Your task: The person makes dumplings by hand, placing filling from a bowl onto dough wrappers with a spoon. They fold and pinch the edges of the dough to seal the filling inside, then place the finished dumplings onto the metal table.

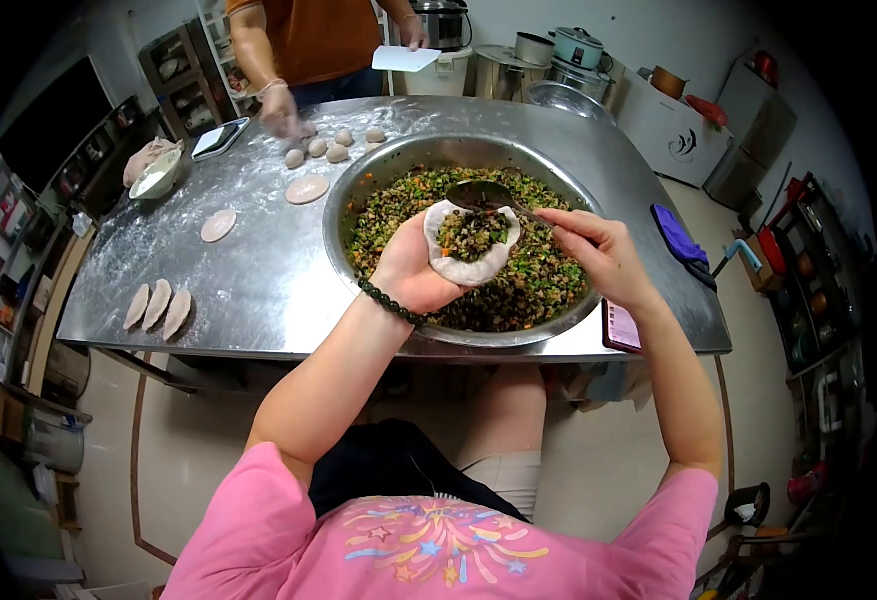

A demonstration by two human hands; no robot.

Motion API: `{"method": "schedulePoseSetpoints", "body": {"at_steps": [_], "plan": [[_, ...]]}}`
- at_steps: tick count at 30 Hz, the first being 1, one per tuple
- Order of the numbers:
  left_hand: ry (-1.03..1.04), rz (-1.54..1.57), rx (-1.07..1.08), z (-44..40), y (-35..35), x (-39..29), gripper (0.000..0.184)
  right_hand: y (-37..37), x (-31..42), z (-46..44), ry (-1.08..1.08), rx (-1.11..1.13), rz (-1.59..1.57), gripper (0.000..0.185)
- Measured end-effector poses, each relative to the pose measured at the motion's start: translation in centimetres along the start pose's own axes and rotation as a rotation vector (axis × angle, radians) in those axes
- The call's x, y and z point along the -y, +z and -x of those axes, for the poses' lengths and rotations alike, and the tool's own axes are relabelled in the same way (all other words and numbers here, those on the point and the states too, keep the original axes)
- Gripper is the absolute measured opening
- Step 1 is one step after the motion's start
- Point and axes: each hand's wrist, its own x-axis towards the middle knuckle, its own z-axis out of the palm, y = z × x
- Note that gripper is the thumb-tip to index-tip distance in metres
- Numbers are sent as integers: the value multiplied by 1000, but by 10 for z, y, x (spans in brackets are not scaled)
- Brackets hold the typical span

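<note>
My left hand (pixel 415 262) cups a round dough wrapper (pixel 473 270) over a wide metal basin (pixel 335 232). A mound of chopped vegetable filling (pixel 467 238) lies in the middle of the wrapper. With my right hand (pixel 599 248) I grip the handle of a metal spoon (pixel 483 195), whose bowl is at the wrapper's far edge. Much more of the green, orange and dark filling fills the basin below. My left palm and fingers are mostly hidden under the wrapper.
Three folded dumplings (pixel 161 304) lie at the table's left. Flat wrappers (pixel 308 189) and several dough balls (pixel 338 153) rest on the floured steel table (pixel 259 260). Across it, a co-worker's hand (pixel 280 108) is by the dough. A phone (pixel 622 326) lies at the near edge.
</note>
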Motion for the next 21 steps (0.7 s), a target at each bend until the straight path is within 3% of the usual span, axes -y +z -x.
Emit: {"method": "schedulePoseSetpoints", "body": {"at_steps": [5, 7, 9, 11, 12, 16, 18, 21], "plan": [[19, -44, 6, 0, -4, -4, 37, -1, 9, -1, 125, -56, -101, 27], [40, -51, 48, 2, -7, -11, 37, -12, 4, 0, 145, -228, -159, 27], [67, -6, 27, 5, -7, -21, 39, -25, -9, 7, 111, -282, 22, 24], [155, -90, -89, 5, -7, -20, 39, -31, -6, 20, -118, 0, 1148, 27], [154, -91, -90, 6, -5, -19, 39, -25, -7, 24, -74, -31, 1094, 19], [123, -76, -48, 4, -6, -19, 40, -21, 7, 25, -105, -179, 970, 19], [65, 1, 5, -1, -10, -20, 41, -23, 26, 21, -67, -295, 732, 20], [31, -68, -46, -1, -1, -12, 41, -20, 50, 18, -92, -173, 611, 21]]}}
